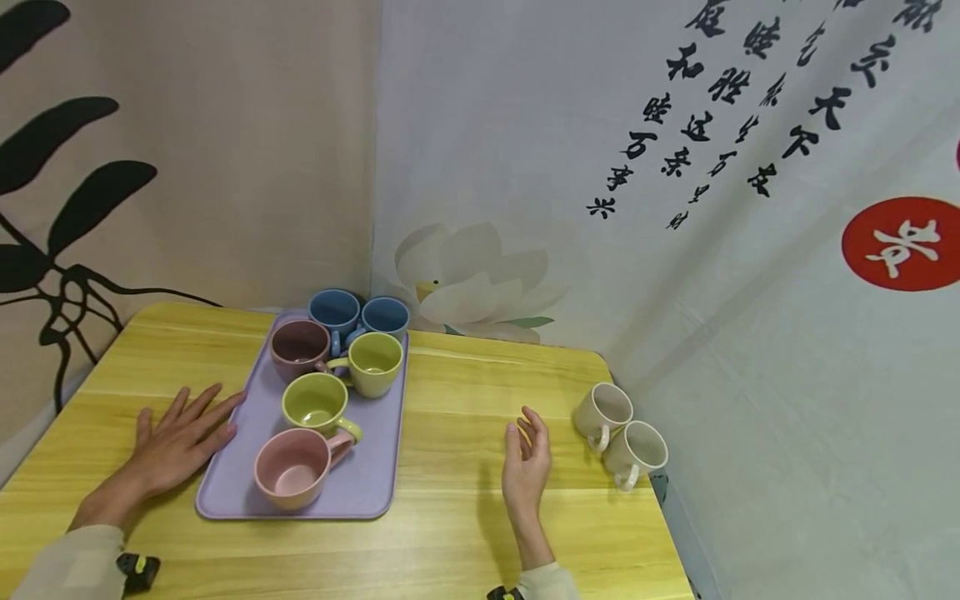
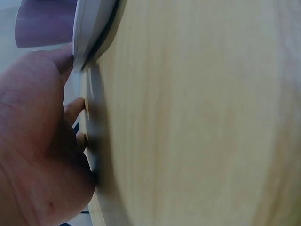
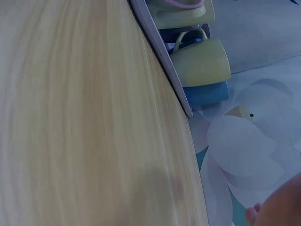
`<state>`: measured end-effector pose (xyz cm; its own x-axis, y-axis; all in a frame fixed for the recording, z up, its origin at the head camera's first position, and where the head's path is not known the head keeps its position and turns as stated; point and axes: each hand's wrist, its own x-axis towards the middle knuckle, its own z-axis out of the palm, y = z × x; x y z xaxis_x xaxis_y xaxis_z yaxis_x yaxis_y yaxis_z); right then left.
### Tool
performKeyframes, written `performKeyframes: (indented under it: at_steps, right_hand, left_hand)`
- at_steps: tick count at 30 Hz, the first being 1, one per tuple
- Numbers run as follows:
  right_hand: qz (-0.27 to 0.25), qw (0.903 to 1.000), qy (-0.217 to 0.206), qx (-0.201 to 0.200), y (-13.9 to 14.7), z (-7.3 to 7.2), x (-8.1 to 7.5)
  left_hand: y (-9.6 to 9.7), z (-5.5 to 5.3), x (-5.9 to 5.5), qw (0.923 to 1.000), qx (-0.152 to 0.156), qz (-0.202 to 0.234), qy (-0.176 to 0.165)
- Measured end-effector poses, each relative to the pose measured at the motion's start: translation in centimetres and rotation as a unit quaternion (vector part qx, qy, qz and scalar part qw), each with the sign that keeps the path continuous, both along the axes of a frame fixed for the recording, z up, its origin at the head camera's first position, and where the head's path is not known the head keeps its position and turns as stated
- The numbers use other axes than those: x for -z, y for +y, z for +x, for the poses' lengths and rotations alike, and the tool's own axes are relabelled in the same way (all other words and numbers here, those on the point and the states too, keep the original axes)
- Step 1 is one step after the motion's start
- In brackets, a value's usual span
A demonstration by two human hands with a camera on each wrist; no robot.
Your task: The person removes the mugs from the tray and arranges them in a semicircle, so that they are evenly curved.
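Observation:
On the table lies a lilac tray (image 1: 375, 467) holding several mugs. A pink mug (image 1: 291, 471) sits at its front. Behind it are a yellow-green mug (image 1: 313, 404) and a second yellow-green mug (image 1: 375, 367). A mauve mug (image 1: 300, 348) stands at the left. Two blue mugs (image 1: 334, 310) are at the back. My left hand (image 1: 176, 446) touches the tray's left edge with spread fingers. Over the table right of the tray, my right hand (image 1: 527, 475) hovers with loosely bent fingers, holding nothing. Nearest it are a cream mug (image 1: 602, 408) and another cream mug (image 1: 636, 454).
The wooden table (image 1: 457, 500) has its right edge close beside the cream mugs. Behind it hang a beige curtain (image 1: 247, 150) and a pale printed cloth (image 1: 525, 125) with dark writing and a flower. In the right wrist view, the tray's edge (image 3: 162, 56) runs near the table's far side.

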<state>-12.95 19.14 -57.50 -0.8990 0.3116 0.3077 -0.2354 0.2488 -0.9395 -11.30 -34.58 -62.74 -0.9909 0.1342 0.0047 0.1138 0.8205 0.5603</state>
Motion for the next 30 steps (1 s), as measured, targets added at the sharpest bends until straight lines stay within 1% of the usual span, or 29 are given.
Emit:
performKeyframes:
  at_steps: [3,7,12,17,25,30]
  right_hand:
    - [-0.003,0.9999,-0.007,-0.011,-0.3,0.1,0.1]
    - [-0.006,0.9996,-0.013,-0.026,-0.9,0.1,0.0]
    - [-0.004,0.9988,-0.012,-0.047,-1.7,-0.2,-0.3]
    - [-0.013,0.9969,-0.022,-0.074,-2.8,-0.5,-0.7]
    - [-0.023,0.9910,-0.042,-0.125,-5.1,-0.6,-1.0]
    - [-0.028,0.9860,-0.051,-0.156,-6.7,-0.6,-0.9]
  left_hand:
    - [0.1,0.0,0.0,1.0000,-0.001,0.000,0.004]
    - [0.2,0.1,-0.4,1.0000,-0.002,-0.003,-0.001]
    - [0.3,0.2,-0.7,0.9999,-0.002,-0.009,-0.012]
    - [0.3,0.2,-0.7,0.9999,-0.002,-0.010,-0.011]
    - [0.3,0.2,-0.7,0.9998,-0.004,-0.009,-0.016]
    - [0.3,0.1,-0.8,0.9998,-0.003,-0.010,-0.015]
